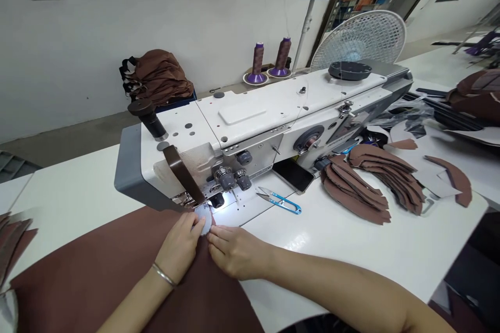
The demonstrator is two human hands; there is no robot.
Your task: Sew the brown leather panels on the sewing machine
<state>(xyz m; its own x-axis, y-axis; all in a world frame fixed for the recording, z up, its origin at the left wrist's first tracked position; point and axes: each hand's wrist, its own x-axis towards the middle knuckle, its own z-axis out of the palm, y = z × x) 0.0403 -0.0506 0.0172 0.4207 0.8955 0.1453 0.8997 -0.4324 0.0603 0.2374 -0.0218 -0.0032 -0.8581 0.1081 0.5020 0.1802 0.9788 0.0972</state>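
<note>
My left hand and my right hand meet in front of the needle of a white sewing machine. Both pinch a small pale round piece lit by the machine's lamp. It lies on a large brown sheet of material spread over the white table. A brown strap hangs down from the machine head to the presser foot. A metal bangle circles my left wrist.
Blue-handled thread snips and a phone lie right of the needle. Stacks of brown cut pieces sit further right. Two purple-based thread cones, a fan and a brown fabric heap stand behind the machine.
</note>
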